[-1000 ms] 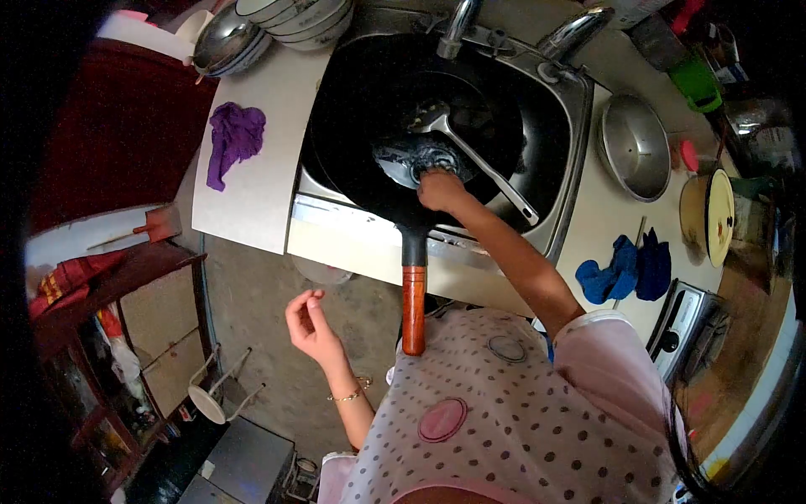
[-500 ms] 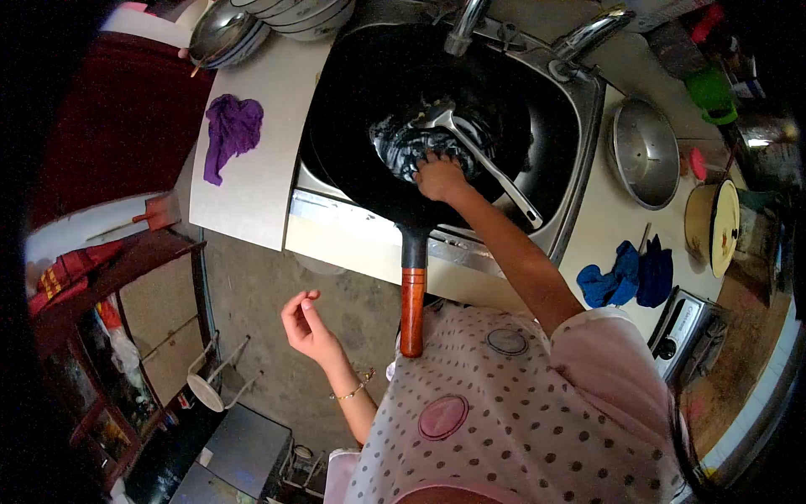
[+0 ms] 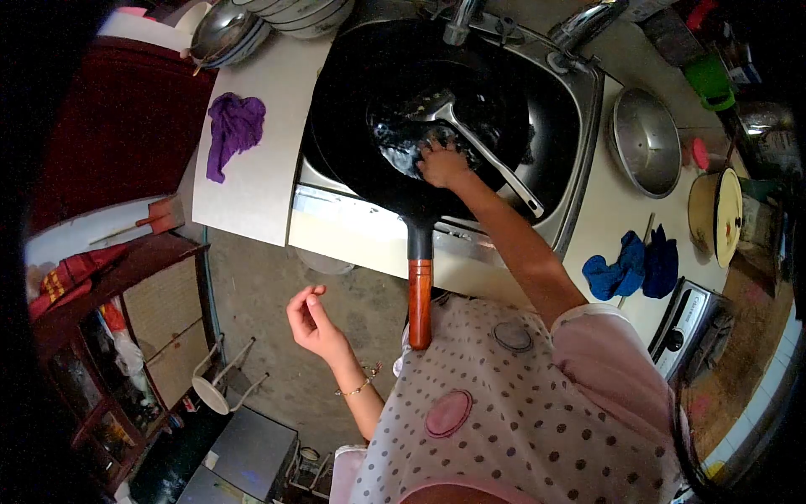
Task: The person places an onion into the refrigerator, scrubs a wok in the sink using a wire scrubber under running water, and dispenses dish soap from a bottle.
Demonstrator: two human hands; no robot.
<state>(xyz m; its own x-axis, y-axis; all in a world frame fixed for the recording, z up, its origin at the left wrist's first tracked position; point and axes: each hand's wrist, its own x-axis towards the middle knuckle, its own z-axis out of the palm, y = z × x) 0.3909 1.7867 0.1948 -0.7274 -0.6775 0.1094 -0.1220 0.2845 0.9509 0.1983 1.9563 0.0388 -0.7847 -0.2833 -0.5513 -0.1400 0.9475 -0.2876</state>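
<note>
My right hand [image 3: 442, 163] is in the black wok [image 3: 344, 160], its fingers spread at the water in the middle. Just beyond it lies the head of a metal spatula [image 3: 495, 161], whose handle leans toward the lower right rim. The wok rests in the steel sink [image 3: 579, 168], its wooden handle [image 3: 420, 302] pointing at my apron. My left hand [image 3: 314, 323] hangs over the floor left of that handle, fingers loosely curled with gaps between them, holding nothing.
On the left counter [image 3: 252, 202] lie a purple cloth [image 3: 235, 130] and stacked bowls [image 3: 306, 17]. A faucet [image 3: 460, 25] overhangs the wok. At right are a metal basin [image 3: 645, 143], blue cloths [image 3: 617, 267], a yellow lidded pot [image 3: 726, 218] and a stove [image 3: 680, 328].
My right hand has gone from closed fingers to spread ones in the wok, and the water's ripples have shifted. My left hand stays nearly where it was.
</note>
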